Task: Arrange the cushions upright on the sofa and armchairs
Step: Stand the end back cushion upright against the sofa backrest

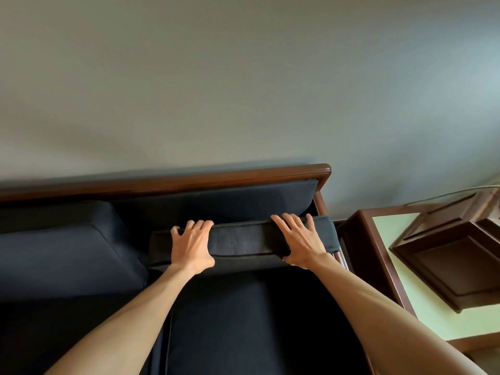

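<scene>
A dark navy cushion (243, 239) stands upright on the right end of the sofa, and I see its top edge from above. My left hand (192, 243) grips that top edge near its left end, fingers curled over the far side and thumb in front. My right hand (300, 239) holds the same edge near its right end, fingers spread on top. Behind the cushion lies the sofa's padded backrest (216, 201). A second navy cushion (67, 253) leans against the backrest on the left. The seat pad (243, 320) lies between my forearms.
The sofa's brown wooden frame (189, 180) runs along a pale grey wall (243, 77). To the right stands a wooden side table with a pale green top (433, 320), holding a dark wooden tray (460, 263). A thin cable (446, 194) runs behind it.
</scene>
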Demonstrator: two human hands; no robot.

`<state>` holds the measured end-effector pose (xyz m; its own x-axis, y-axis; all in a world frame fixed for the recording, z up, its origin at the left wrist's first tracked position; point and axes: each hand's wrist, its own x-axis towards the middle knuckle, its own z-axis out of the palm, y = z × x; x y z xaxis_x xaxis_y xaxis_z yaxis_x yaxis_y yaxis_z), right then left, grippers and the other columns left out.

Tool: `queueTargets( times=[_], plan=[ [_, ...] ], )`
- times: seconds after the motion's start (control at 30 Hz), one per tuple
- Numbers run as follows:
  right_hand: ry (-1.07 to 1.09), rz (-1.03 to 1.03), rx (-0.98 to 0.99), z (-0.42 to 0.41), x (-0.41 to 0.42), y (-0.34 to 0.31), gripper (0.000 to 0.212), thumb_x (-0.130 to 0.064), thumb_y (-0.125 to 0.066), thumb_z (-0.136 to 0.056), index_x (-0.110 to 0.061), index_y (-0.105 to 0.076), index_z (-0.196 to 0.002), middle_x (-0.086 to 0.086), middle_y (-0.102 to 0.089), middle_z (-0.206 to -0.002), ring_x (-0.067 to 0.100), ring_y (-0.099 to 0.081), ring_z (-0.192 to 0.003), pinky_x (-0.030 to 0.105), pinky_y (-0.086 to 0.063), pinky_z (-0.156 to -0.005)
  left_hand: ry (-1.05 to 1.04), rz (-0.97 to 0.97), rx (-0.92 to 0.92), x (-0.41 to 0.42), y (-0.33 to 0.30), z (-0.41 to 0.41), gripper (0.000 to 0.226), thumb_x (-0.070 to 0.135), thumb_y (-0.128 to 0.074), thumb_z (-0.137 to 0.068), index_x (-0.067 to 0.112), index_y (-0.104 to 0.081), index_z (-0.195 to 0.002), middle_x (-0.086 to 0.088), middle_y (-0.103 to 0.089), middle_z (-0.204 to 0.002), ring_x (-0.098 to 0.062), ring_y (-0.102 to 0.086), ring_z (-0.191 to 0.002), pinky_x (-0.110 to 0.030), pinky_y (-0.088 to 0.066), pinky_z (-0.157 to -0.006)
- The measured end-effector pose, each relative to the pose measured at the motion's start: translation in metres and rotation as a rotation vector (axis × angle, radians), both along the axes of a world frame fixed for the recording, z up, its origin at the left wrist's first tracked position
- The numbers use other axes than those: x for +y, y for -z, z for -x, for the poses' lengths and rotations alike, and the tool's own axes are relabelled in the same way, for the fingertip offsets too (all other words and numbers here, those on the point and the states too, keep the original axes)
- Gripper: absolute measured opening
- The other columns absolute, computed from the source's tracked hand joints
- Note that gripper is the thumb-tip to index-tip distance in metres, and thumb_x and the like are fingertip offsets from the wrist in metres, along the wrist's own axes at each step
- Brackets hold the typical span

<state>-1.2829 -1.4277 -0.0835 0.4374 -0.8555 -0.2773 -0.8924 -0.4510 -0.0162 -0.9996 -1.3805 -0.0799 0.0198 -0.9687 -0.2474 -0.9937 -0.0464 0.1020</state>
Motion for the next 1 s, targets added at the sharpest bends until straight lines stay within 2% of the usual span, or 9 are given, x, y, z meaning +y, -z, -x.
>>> queueTargets(
  times=[0.07,0.13,0.33,0.43,0.53,0.6,0.7,0.9,1.0],
  plan=[
    [0.040,-0.009,-0.014,0.010,-0.007,-0.002,0.121,-0.046,-0.082,-0.071,-0.025,0.000,-0.157,0.008,-0.018,-0.162,0.029,-0.012,-0.151,0.065,-0.006,-0.117,-0.012,-0.026,0.000,-0.008,-0.002,-0.006,0.093,0.031,-0.078,-0.057,0.024,-0.039,-0.141,0.005,-0.052,-0.135,-0.022,-0.042,-0.126,-0.051,-0.033,-0.102],
    [0.049,-0.055,-0.004,0.014,-0.017,-0.006,0.120,-0.046,-0.081,-0.074,-0.028,0.004,-0.157,0.006,-0.011,-0.164,0.029,-0.007,-0.152,0.068,-0.006,-0.114,-0.019,-0.032,-0.003,-0.014,-0.002,-0.011,0.094,0.033,-0.079,-0.057,0.024,-0.039,-0.141,0.004,-0.052,-0.135,-0.022,-0.042,-0.126,-0.051,-0.034,-0.101],
    [0.032,-0.047,-0.013,0.007,-0.032,-0.002,0.117,-0.042,-0.078,-0.079,-0.027,0.007,-0.157,0.007,-0.007,-0.165,0.029,-0.002,-0.153,0.071,-0.009,-0.113,-0.036,-0.076,-0.003,-0.030,-0.002,-0.019,0.102,0.032,-0.082,-0.056,0.023,-0.034,-0.146,0.002,-0.048,-0.142,-0.023,-0.040,-0.132,-0.053,-0.031,-0.106],
    [0.074,-0.005,-0.002,0.009,-0.029,0.002,0.103,-0.040,-0.067,-0.089,-0.025,0.010,-0.157,0.009,0.009,-0.166,0.029,0.013,-0.152,0.072,-0.009,-0.113,-0.041,-0.103,0.023,-0.044,-0.003,-0.020,0.109,0.030,-0.084,-0.061,0.022,-0.023,-0.151,0.000,-0.035,-0.153,-0.024,-0.029,-0.143,-0.058,-0.020,-0.115],
    [0.178,0.080,-0.049,0.005,-0.018,0.013,0.086,-0.037,-0.058,-0.096,-0.025,0.002,-0.157,0.012,0.002,-0.166,0.031,0.007,-0.152,0.075,-0.008,-0.111,-0.026,-0.101,0.009,-0.047,0.000,-0.025,0.111,0.034,-0.080,-0.073,0.025,-0.007,-0.156,-0.001,-0.015,-0.163,-0.024,-0.011,-0.150,-0.058,-0.014,-0.117],
    [0.212,0.067,-0.041,0.000,-0.017,0.018,0.080,-0.036,-0.049,-0.101,-0.025,0.006,-0.157,0.011,0.002,-0.166,0.031,0.008,-0.152,0.075,-0.004,-0.110,0.001,-0.081,-0.006,-0.041,0.004,-0.030,0.105,0.037,-0.074,-0.082,0.027,0.000,-0.156,0.001,-0.003,-0.165,-0.024,-0.001,-0.152,-0.057,-0.015,-0.118],
    [0.190,0.010,0.018,-0.003,-0.038,0.013,0.073,-0.035,-0.039,-0.104,-0.027,0.012,-0.156,0.006,0.007,-0.166,0.028,0.012,-0.152,0.072,-0.004,-0.112,0.050,-0.049,-0.034,-0.042,0.008,-0.037,0.090,0.039,-0.064,-0.091,0.028,-0.002,-0.156,0.004,0.001,-0.165,-0.024,0.001,-0.152,-0.054,-0.018,-0.119],
    [0.164,-0.093,0.063,-0.002,-0.054,0.004,0.073,-0.028,-0.040,-0.105,-0.028,0.012,-0.156,0.004,0.007,-0.166,0.028,0.011,-0.152,0.069,-0.007,-0.114,0.038,-0.192,0.009,-0.054,-0.006,-0.037,0.084,0.028,-0.062,-0.094,0.030,-0.005,-0.156,0.004,0.003,-0.165,-0.025,0.001,-0.152,-0.054,-0.019,-0.117],
    [0.184,-0.132,0.057,-0.005,-0.049,-0.003,0.069,-0.026,-0.038,-0.105,-0.024,0.008,-0.157,0.007,0.007,-0.166,0.030,0.010,-0.152,0.066,-0.006,-0.115,-0.005,-0.205,0.034,-0.046,-0.016,-0.035,0.071,0.021,-0.054,-0.099,0.027,-0.012,-0.156,0.000,-0.001,-0.165,-0.025,-0.002,-0.152,-0.052,-0.028,-0.114]
  ],
)
